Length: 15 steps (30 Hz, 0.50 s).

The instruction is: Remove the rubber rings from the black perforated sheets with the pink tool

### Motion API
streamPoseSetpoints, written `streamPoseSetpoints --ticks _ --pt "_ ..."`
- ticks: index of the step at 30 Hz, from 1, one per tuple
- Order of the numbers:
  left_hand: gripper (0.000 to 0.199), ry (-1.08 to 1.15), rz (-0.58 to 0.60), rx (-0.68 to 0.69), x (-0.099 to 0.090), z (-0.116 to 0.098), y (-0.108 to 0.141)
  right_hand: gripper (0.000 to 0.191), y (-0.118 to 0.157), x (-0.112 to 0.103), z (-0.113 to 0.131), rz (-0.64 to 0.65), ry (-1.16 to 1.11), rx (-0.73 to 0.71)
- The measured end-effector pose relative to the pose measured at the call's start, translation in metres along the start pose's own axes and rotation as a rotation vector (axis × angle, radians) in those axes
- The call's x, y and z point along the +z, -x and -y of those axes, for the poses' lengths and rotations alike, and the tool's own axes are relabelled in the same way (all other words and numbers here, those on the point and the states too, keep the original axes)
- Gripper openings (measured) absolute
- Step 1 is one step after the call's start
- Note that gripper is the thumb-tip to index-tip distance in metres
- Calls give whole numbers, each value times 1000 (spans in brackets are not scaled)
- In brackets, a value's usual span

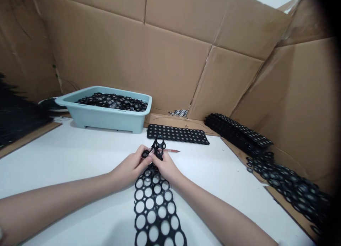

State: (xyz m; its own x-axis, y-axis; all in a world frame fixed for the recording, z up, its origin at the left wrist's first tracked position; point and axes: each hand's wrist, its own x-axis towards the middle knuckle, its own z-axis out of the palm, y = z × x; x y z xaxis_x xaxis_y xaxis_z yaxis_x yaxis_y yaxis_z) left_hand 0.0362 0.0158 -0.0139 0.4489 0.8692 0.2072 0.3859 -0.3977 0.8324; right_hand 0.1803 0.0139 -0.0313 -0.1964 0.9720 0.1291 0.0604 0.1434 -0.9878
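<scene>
A black sheet of joined rings (159, 199) runs from the near edge of the view up the middle of the white table, its far end bunched and bent upward. My left hand (135, 165) pinches that bunched end from the left. From the right, my right hand (164, 165) grips the same end, thumb laid over it. The two hands nearly touch, and the fingertips behind the sheet are hidden. Just beyond my right hand lies a pencil (172, 151), its sharpened tip pointing right and its other end covered.
A light blue basin (112, 118) at the back left holds many loose black rings. Behind my hands a flat black ring sheet (177, 133) lies on the white table (210, 171). Stacked sheets (237, 134) and loose ring pieces (287, 184) line the right side. Cardboard walls (170, 61) enclose the table.
</scene>
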Motion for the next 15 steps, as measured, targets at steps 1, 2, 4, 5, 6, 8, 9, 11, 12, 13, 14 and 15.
streamPoseSetpoints --ticks 1,2,4,5,6,8,9,11,12,13,14,15 --pt "20 66 -22 -17 -1 1 -3 27 0 0 0 3 6 -2" --pt "20 135 -77 -47 -4 2 -7 26 -1 0 0 6 21 0" --pt "23 253 -271 -136 -14 8 -18 24 -2 1 0 6 67 2" --pt "24 271 -370 -157 -19 11 -23 23 -2 1 1 5 94 5" --pt "24 270 -454 -161 -24 13 -27 22 -2 2 1 4 116 10" --pt "22 180 -578 -107 -30 14 -29 22 -2 2 2 -6 130 25" --pt "20 62 -594 -43 -30 14 -27 21 -2 3 2 -16 126 30" --pt "18 -161 -460 77 -24 10 -21 22 -3 3 1 -40 111 22" --pt "18 -229 -359 112 -19 7 -17 24 -3 3 1 -47 102 5" --pt "19 -259 -271 129 -14 5 -14 25 -3 3 0 -43 94 -17" --pt "20 -261 -206 133 -9 2 -11 26 -4 3 -1 -36 83 -37" --pt "22 -245 -166 127 -6 0 -10 26 -4 2 -1 -27 68 -50"
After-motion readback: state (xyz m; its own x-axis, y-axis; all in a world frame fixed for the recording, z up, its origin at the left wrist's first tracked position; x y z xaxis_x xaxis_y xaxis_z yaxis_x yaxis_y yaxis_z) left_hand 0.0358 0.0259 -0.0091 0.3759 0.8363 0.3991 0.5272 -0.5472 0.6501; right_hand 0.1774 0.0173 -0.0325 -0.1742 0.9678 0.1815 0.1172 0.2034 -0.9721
